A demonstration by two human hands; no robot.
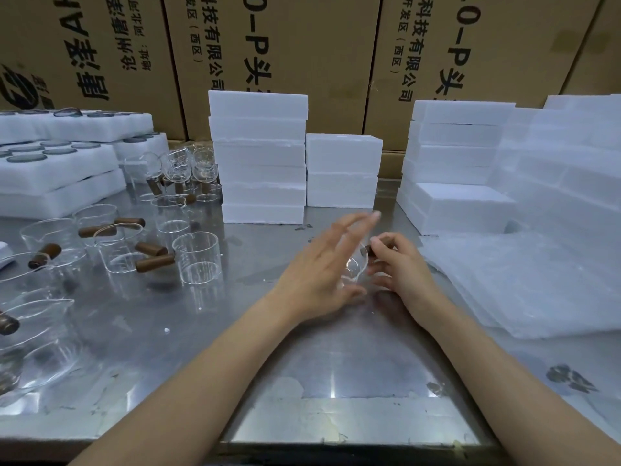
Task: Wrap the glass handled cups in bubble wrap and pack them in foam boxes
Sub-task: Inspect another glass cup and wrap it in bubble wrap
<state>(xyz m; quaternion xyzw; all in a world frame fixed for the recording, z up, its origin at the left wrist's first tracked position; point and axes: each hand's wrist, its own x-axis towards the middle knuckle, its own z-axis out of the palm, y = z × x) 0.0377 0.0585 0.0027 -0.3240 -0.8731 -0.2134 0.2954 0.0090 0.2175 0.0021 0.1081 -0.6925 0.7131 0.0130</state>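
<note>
We have the cup [353,269] between both hands, right hand [401,269] pinching its handle, left hand [322,274] spread; bubble wrap [524,280] lies just right.

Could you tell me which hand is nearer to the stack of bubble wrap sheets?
Right. The right hand is just beside the bubble wrap; the left hand lies farther away, beyond the cup.
</note>
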